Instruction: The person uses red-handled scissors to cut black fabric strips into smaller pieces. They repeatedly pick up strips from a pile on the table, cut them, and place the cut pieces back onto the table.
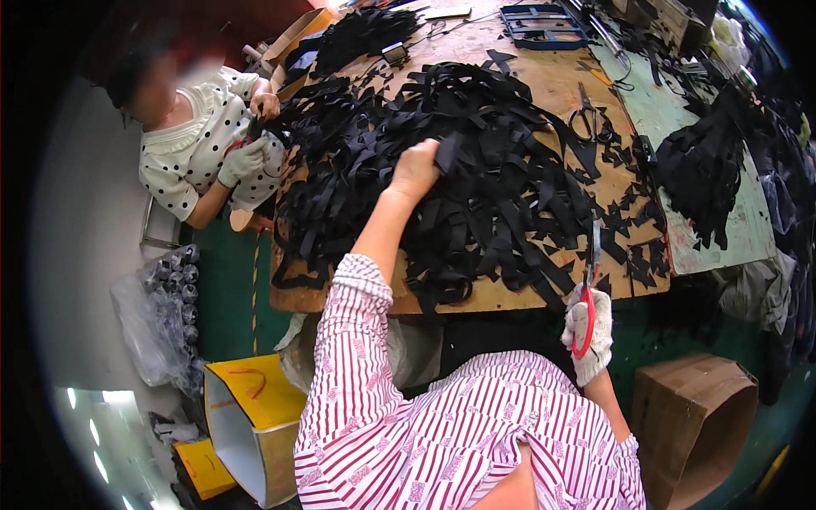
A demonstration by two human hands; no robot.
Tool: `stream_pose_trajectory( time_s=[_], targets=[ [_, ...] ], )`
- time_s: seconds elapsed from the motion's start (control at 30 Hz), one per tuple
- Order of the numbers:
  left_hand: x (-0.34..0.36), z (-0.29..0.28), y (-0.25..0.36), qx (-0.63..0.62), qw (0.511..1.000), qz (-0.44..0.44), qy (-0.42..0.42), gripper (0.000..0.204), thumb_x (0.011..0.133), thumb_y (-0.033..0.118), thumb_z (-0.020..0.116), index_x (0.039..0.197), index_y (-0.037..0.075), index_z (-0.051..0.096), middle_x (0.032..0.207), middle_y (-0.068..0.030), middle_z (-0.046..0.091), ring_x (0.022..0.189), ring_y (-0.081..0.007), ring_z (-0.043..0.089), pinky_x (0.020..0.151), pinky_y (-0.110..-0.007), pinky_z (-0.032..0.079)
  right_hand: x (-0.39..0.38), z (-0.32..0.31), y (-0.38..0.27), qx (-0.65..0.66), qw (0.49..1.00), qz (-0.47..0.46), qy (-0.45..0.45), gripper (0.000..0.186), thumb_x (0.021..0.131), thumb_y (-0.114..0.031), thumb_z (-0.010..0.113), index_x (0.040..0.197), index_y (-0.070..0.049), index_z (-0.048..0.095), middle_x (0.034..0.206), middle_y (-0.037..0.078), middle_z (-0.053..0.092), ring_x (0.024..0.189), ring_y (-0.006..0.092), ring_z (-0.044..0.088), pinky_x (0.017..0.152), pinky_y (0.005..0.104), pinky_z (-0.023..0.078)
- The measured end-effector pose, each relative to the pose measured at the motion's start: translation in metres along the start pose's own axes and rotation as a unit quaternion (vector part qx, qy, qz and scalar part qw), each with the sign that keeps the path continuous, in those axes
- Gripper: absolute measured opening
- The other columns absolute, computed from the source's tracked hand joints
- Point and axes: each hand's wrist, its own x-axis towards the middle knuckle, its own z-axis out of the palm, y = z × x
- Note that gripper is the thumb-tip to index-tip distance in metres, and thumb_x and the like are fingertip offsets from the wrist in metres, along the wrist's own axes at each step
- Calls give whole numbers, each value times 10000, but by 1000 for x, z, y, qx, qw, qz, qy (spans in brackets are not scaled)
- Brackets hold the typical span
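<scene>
My bare left hand [415, 172] reaches over the table and is closed on a black fabric strap [449, 153] at the middle of a large pile of black straps [501, 127]. My right hand [592, 336], in a whitish knit glove, is at the table's front edge. It grips a pair of red-handled scissors [586, 314], whose blades point away from me over the tabletop. The scissors touch no strap that I can make out. Small black fabric scraps [646, 255] lie scattered to the right of the pile.
Dark-handled scissors [584, 119] and a blue tray [544, 27] lie on the wooden table [510, 296]. A co-worker [208, 136] at the left holds scissors and black material. A green-topped table [722, 204] adjoins at right. Below stand a cardboard box [680, 425] and a yellow bag [263, 391].
</scene>
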Motion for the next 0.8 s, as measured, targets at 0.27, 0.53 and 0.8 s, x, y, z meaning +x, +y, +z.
stream_pose_trajectory(
  time_s=[0.27, 0.53, 0.8],
  targets=[
    [11, -107, 65, -154, 986, -5, 71, 327, 706, -3, 637, 1031, -7, 599, 828, -143, 644, 759, -240, 633, 670, -294, 478, -2, 0, -2, -25, 998, -36, 39, 443, 821, -378, 603, 1053, -45, 425, 652, 2, 446, 390, 63, 388, 320, 180, 320],
    [-1, -82, 101, -363, 929, -63, -38, 290, 749, -101, 530, 1017, -21, 607, 846, -70, 671, 809, -89, 615, 729, -217, 468, -6, -15, -9, 37, 998, -50, 21, 345, 862, -247, 602, 1080, -54, 416, 703, -7, 450, 456, 53, 428, 363, 185, 398],
    [-11, -56, 120, -346, 935, -2, -72, 153, 883, 101, 563, 999, 3, 585, 680, -40, 605, 639, -70, 569, 593, -217, 437, -9, -29, -2, 38, 997, -28, 56, 355, 867, -275, 595, 1077, -58, 408, 699, -7, 446, 458, 52, 426, 372, 182, 392]
  ],
)
